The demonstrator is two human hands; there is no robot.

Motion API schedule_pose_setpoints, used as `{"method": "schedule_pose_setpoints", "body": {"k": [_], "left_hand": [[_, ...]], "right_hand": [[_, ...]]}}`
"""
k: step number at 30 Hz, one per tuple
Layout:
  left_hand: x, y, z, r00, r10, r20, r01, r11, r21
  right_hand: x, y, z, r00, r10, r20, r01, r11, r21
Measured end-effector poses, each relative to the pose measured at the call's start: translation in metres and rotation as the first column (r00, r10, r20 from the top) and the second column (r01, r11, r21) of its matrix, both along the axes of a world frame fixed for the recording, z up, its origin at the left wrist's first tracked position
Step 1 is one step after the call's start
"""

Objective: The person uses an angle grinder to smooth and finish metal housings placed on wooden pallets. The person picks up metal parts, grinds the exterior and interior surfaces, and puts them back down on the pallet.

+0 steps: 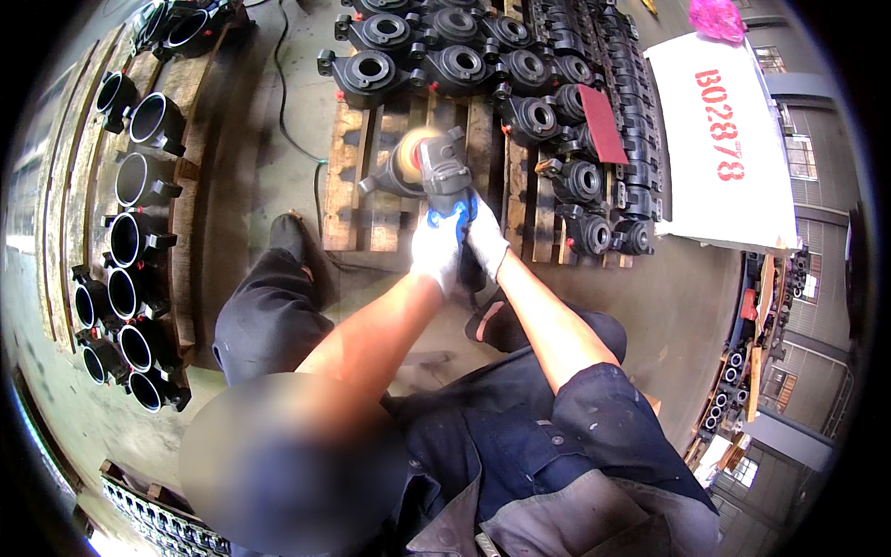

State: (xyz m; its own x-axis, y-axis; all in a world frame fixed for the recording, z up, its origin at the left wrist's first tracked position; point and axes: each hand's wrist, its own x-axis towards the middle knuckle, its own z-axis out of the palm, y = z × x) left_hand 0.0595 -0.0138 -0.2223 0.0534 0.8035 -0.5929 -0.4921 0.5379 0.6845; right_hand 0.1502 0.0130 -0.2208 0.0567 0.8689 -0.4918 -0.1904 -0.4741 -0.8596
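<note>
Disc risk: the blurred orange disc point(406, 156), probably spinning, could catch a rim or lug and kick if tilted.
Housing risk: the black cast housing point(381, 177) could skid or rock under uneven pressure; no clamp visible.
Cable risk: a black cable point(283, 104) runs near the wooden pallet's point(342, 221) left edge; a shifting foot could snag it.
Left hand point(438, 247): gloved, wrapped round the angle grinder point(449, 169), left side.
Right hand point(485, 235): gloved, closed about its right side; finger detail unclear.
Housing position: toward the pallet's near-left corner, beyond both hands, partly hidden by disc and grinder.
</note>
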Motion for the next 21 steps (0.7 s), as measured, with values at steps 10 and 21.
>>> {"method": "schedule_pose_setpoints", "body": {"k": [10,21], "left_hand": [[-0.001,-0.007,-0.010,0.996,-0.060,0.070,0.065,0.995,-0.077],[0.001,-0.008,-0.016,0.995,-0.095,0.037,0.098,0.989,-0.111]], "right_hand": [[-0.002,-0.012,0.017,0.947,0.213,0.241,-0.225,0.974,0.024],[0.018,-0.004,0.007,0.681,0.366,0.634,-0.439,0.897,-0.046]]}}
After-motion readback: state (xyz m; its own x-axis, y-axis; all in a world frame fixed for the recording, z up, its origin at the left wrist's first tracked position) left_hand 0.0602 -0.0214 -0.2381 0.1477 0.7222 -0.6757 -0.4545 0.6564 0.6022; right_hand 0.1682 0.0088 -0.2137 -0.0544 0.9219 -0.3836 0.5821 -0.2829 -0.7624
